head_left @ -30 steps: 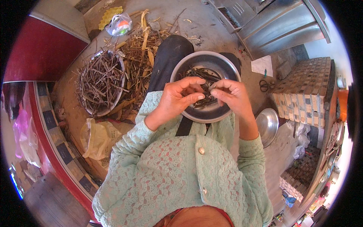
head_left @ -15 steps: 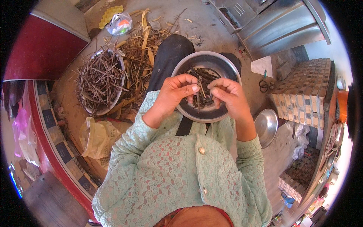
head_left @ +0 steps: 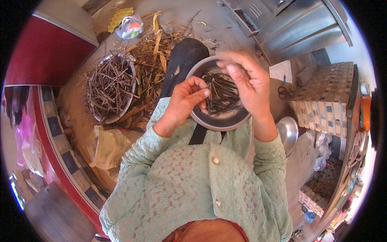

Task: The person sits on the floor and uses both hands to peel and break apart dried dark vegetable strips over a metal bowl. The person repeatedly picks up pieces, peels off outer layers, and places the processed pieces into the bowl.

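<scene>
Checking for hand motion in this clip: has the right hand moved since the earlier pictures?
Yes. The right hand has lifted up and away from the left hand, now over the far rim of the metal bowl.

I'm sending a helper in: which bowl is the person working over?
Start at the shiny steel cabinet at upper right. Just below-left of it, on the person's lap, sits a round metal bowl under both hands. Unlike the twig-heaped basin further left, it holds few dark trimmed stems.

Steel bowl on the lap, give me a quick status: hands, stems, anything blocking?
Left hand pinching a dark stem at the steel bowl rim. Right hand raised, blurred, grip unclear. Cut stems piled inside. Nothing blocking.
</scene>
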Demonstrator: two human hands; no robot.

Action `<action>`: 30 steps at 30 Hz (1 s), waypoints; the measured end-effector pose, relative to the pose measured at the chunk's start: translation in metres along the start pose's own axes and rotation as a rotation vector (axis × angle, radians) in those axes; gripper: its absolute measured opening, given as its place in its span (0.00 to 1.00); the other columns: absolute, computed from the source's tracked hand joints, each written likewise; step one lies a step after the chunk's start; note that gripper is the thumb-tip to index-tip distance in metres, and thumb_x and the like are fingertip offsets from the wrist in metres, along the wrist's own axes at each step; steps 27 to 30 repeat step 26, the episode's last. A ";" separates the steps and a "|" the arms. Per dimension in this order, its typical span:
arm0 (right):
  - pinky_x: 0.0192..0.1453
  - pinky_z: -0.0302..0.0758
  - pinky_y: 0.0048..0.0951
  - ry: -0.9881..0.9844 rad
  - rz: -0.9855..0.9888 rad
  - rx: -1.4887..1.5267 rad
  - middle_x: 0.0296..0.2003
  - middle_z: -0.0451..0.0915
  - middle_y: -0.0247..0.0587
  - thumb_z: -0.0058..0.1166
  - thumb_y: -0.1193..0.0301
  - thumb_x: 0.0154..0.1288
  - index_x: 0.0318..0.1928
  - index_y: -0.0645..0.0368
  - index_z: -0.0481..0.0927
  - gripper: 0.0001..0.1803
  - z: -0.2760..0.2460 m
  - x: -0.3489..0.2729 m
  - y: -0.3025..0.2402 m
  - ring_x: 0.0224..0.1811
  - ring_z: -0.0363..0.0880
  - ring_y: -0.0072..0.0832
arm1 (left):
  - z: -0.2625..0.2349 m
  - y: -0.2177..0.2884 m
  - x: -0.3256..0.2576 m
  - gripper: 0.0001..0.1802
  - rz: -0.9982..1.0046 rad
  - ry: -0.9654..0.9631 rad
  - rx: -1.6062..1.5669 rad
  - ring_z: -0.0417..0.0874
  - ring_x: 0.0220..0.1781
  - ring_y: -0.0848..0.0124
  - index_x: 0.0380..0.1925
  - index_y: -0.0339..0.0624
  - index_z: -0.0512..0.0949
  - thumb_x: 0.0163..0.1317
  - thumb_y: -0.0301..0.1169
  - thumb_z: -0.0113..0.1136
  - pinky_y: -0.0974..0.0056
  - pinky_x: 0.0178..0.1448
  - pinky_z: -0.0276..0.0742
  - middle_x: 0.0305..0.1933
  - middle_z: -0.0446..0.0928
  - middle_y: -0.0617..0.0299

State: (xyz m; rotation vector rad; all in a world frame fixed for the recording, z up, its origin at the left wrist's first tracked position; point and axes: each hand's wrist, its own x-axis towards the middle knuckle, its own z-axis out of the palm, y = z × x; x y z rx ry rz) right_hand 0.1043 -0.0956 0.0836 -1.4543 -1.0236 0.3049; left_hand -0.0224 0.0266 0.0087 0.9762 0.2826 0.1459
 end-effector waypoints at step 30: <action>0.38 0.76 0.32 -0.470 0.083 -0.738 0.31 0.75 0.40 0.53 0.72 0.49 0.31 0.56 0.77 0.06 0.019 -0.036 0.073 0.39 0.78 0.36 | -0.040 0.017 -0.005 0.14 0.085 0.092 0.227 0.77 0.27 0.79 0.47 0.37 0.73 0.61 0.27 0.55 0.74 0.29 0.74 0.33 0.78 0.65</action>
